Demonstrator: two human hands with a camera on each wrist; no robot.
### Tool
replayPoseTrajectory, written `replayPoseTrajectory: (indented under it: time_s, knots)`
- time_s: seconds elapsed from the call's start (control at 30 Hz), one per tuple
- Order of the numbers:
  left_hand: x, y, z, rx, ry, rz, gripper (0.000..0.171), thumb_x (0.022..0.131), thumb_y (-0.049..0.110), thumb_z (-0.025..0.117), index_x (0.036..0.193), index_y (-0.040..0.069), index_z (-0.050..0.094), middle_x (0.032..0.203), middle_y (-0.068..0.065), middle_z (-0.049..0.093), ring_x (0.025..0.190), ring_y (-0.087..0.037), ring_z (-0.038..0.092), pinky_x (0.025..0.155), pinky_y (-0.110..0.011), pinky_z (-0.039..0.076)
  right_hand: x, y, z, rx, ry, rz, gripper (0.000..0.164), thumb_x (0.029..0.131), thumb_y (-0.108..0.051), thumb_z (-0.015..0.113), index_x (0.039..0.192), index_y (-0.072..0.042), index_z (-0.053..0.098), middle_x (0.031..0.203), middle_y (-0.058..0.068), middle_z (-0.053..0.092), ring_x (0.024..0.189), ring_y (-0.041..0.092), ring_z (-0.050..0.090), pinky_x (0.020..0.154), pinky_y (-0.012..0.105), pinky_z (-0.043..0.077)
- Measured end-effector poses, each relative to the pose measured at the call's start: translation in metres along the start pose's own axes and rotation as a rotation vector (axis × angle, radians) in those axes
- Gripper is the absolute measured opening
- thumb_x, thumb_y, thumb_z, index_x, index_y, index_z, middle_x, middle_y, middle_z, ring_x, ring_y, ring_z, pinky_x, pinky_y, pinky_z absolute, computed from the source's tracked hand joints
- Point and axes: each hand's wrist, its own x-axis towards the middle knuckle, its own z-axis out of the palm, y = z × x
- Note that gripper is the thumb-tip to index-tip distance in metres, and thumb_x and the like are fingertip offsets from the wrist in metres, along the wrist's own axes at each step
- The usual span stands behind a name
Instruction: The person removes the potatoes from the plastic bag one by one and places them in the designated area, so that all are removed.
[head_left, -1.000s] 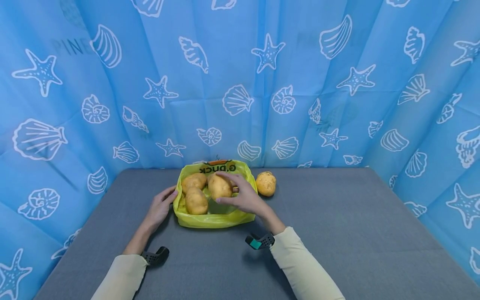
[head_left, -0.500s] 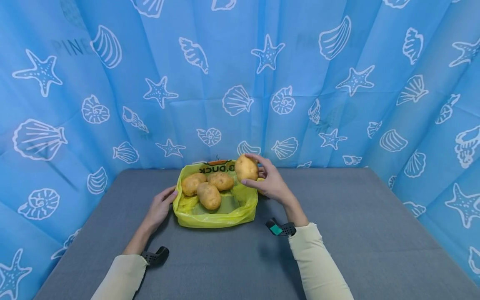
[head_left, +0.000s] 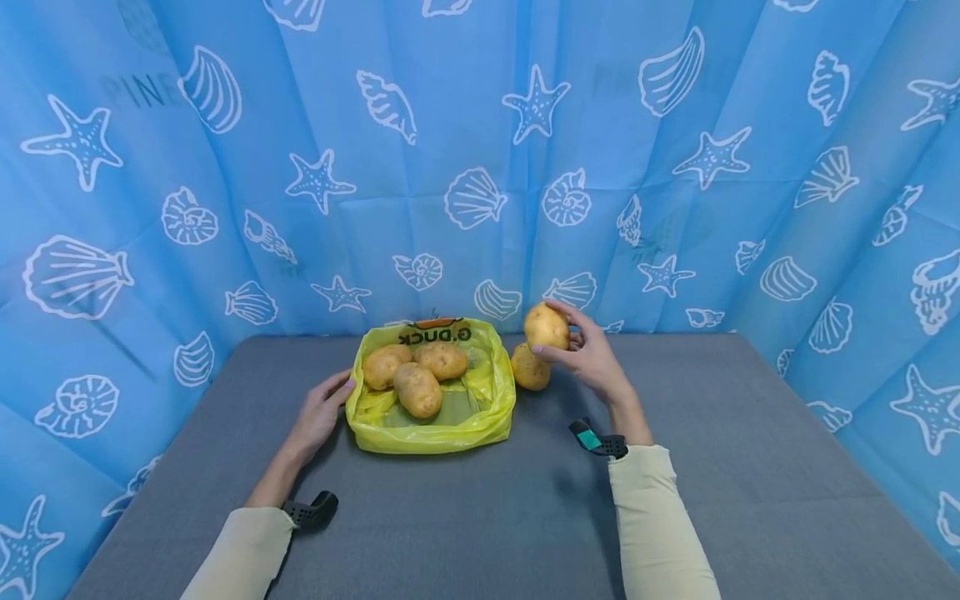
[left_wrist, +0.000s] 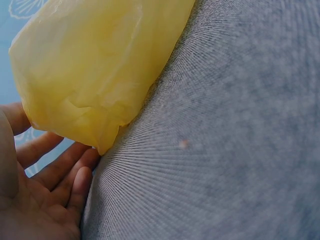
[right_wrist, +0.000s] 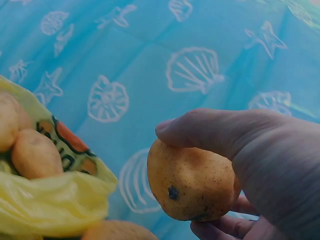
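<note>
A yellow plastic bag (head_left: 431,441) with dark lettering stands with its mouth wide on the grey table. Three potatoes (head_left: 417,392) lie inside it. My left hand (head_left: 317,423) rests against the bag's left side; in the left wrist view its relaxed fingers (left_wrist: 65,167) touch the outside of the plastic. To the right of the bag, my right hand (head_left: 602,362) grips a potato (right_wrist: 192,182) between thumb and fingers, raised above the table. A dark spot marks its skin. Just below and behind it, another potato (head_left: 529,369) sits on the table beside the bag.
A blue curtain (head_left: 480,167) with white shells and starfish hangs behind the table and along both sides. The grey cloth-covered table (head_left: 420,533) reaches forward under both arms. Each wrist wears a black strap (head_left: 600,439).
My right hand has lifted the potato out of the bag and carried it right, past the rim. One potato inside has shifted to the right. My left hand stays in place.
</note>
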Motion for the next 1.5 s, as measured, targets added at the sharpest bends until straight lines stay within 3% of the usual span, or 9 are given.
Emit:
replayPoseTrajectory:
  time_s: [0.07,0.17,0.43,0.7,1.0,1.5]
  knots:
    - [0.005,-0.011,-0.001,0.003,0.001,0.008,0.051,0.112,0.026,0.041,0.153,-0.005,0.039,0.154,-0.026,0.040,0.143,-0.037,0.034,0.114,-0.053,0.028,-0.002,0.004,-0.005,0.005,0.013,0.016,0.073,0.091,-0.016,0.078,0.156,-0.020,0.043,0.152,0.016,0.036,0.114,0.040,0.054,0.083,0.044,0.053]
    - [0.005,-0.014,-0.002,0.005,-0.001,0.013,0.053,0.112,0.029,0.042,0.153,-0.003,0.039,0.155,-0.025,0.040,0.144,-0.036,0.034,0.114,-0.053,0.028,-0.004,0.010,-0.013,-0.002,0.033,0.040,0.074,0.092,-0.017,0.078,0.156,-0.020,0.042,0.150,0.018,0.037,0.113,0.039,0.054,0.083,0.045,0.053]
    - [0.005,-0.013,-0.002,0.013,-0.002,-0.001,0.053,0.112,0.029,0.041,0.154,-0.003,0.037,0.156,-0.025,0.039,0.145,-0.036,0.032,0.115,-0.053,0.026,-0.008,0.031,-0.026,-0.032,0.060,0.131,0.076,0.093,-0.018,0.077,0.158,-0.018,0.039,0.150,0.020,0.036,0.114,0.037,0.051,0.091,0.056,0.049]
    - [0.006,-0.015,-0.003,0.010,-0.003,-0.011,0.053,0.112,0.028,0.041,0.154,-0.004,0.037,0.156,-0.026,0.037,0.145,-0.037,0.030,0.116,-0.054,0.025,-0.011,0.053,-0.029,-0.088,0.025,0.194,0.079,0.094,-0.022,0.076,0.160,-0.016,0.035,0.158,0.020,0.033,0.122,0.039,0.048,0.092,0.047,0.047]
    - [0.005,-0.013,-0.003,0.015,-0.002,-0.012,0.053,0.112,0.029,0.041,0.154,-0.004,0.037,0.156,-0.026,0.037,0.146,-0.037,0.030,0.116,-0.054,0.025,-0.013,0.063,-0.027,-0.109,0.011,0.274,0.081,0.093,-0.025,0.077,0.160,-0.014,0.033,0.159,0.022,0.029,0.131,0.042,0.040,0.097,0.055,0.043]
    - [0.007,-0.015,-0.002,0.018,-0.001,-0.010,0.052,0.112,0.027,0.041,0.154,-0.004,0.037,0.156,-0.026,0.038,0.145,-0.037,0.031,0.115,-0.054,0.026,-0.011,0.072,-0.025,-0.155,0.012,0.278,0.080,0.094,-0.025,0.077,0.160,-0.013,0.034,0.159,0.023,0.029,0.134,0.044,0.038,0.098,0.055,0.042]
